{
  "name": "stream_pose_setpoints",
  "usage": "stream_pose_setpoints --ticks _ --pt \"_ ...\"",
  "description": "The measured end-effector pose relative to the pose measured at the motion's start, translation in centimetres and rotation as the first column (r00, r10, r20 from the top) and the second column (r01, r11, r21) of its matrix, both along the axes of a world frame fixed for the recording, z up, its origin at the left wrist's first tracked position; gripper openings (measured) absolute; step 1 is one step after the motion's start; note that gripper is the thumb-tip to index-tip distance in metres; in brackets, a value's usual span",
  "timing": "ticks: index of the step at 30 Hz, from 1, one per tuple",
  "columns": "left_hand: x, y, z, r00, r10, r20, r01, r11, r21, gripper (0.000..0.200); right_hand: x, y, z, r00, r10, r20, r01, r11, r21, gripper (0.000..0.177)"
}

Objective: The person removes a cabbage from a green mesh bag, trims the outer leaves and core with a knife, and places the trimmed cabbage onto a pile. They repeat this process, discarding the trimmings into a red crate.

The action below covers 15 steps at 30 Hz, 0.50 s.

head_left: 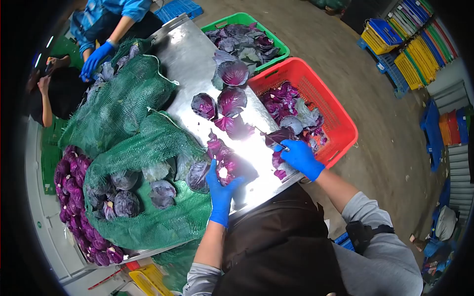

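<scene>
My left hand (pixel 221 191), in a blue glove, is closed around the side of a red cabbage (pixel 227 165) that rests on the metal table; its pale cut stem faces up. My gloved right hand (pixel 302 160) is closed on a small knife (pixel 282 146) near the table's right edge. Only a thin part of the knife shows. A dark cabbage leaf (pixel 279 136) lies by its tip, and purple leaf scraps (pixel 280 173) are below. Further up the table are loose outer leaves (pixel 232 101) and a dark cabbage piece (pixel 203 106).
A red crate (pixel 340 123) with leaf trimmings and a green crate (pixel 284 51) with leaves adjoin the table (pixel 185 47). Green net sacks (pixel 123 108) hold cabbages on the left, near stacked purple cabbages (pixel 74 197). A co-worker's blue-gloved hand (pixel 98 60) is at upper left.
</scene>
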<state>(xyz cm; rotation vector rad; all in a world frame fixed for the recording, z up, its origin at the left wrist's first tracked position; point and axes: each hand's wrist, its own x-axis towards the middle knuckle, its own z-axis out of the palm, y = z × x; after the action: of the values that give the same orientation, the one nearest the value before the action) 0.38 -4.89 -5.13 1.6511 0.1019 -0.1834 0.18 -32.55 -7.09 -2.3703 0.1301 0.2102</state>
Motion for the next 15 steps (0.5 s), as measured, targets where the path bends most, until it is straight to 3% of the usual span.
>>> stream_pose_setpoints --ticks 1,3,4,5,6,7,9,10,12,13,14,15 --pt "0.2 0.2 0.2 1.0 0.005 0.003 -0.005 1.0 -0.002 0.098 0.5 0.5 1.4 1.0 0.005 0.003 -0.005 1.0 -0.002 0.033" --pt "0.5 0.4 0.5 0.971 -0.203 0.127 0.147 0.924 0.354 0.099 1.4 2.6 4.9 0.996 0.059 0.066 -0.046 0.98 -0.194 0.032" --pt "0.5 0.1 0.9 0.97 -0.209 0.125 0.153 0.922 0.356 0.099 1.6 4.1 6.4 0.975 0.121 0.184 -0.108 0.991 -0.082 0.036" --pt "0.6 -0.4 1.5 0.956 -0.238 0.168 0.177 0.933 0.315 0.097 2.0 5.5 7.5 0.958 0.154 0.243 -0.224 0.93 0.29 0.047" --pt "0.7 -0.9 2.2 0.941 -0.264 0.212 0.203 0.94 0.273 0.096 2.2 6.5 5.9 0.935 0.186 0.302 -0.259 0.941 0.22 0.058" --pt "0.9 -1.2 3.1 0.94 -0.267 0.212 0.205 0.94 0.274 0.096 3.2 7.4 5.1 0.94 0.224 0.258 -0.334 0.762 0.554 0.056" --pt "1.4 -1.8 4.6 0.932 -0.359 0.043 0.339 0.909 0.243 0.091 4.0 7.7 3.3 0.924 0.281 0.26 -0.373 0.81 0.452 0.051" --pt "1.5 -2.4 4.7 0.955 -0.259 0.147 0.222 0.949 0.226 0.069 4.3 7.6 3.3 0.921 0.289 0.261 -0.381 0.807 0.452 0.051" --pt "1.4 -2.5 4.1 0.948 -0.275 0.161 0.218 0.928 0.303 0.066 4.8 7.1 4.2 0.855 0.453 0.253 -0.511 0.822 0.251 0.041" --pt "1.3 -2.6 3.9 0.937 -0.301 0.176 0.218 0.899 0.379 0.062 5.1 7.0 5.0 0.852 0.459 0.25 -0.515 0.82 0.25 0.041" --pt "1.3 -2.9 4.2 0.939 -0.295 0.176 0.212 0.901 0.379 0.062 5.5 7.1 5.9 0.818 0.525 0.234 -0.563 0.814 0.142 0.038" --pt "1.3 -3.3 4.7 0.97 -0.234 0.061 0.211 0.944 0.255 0.06 5.8 7.4 6.5 0.782 0.586 0.213 -0.605 0.795 0.034 0.036"
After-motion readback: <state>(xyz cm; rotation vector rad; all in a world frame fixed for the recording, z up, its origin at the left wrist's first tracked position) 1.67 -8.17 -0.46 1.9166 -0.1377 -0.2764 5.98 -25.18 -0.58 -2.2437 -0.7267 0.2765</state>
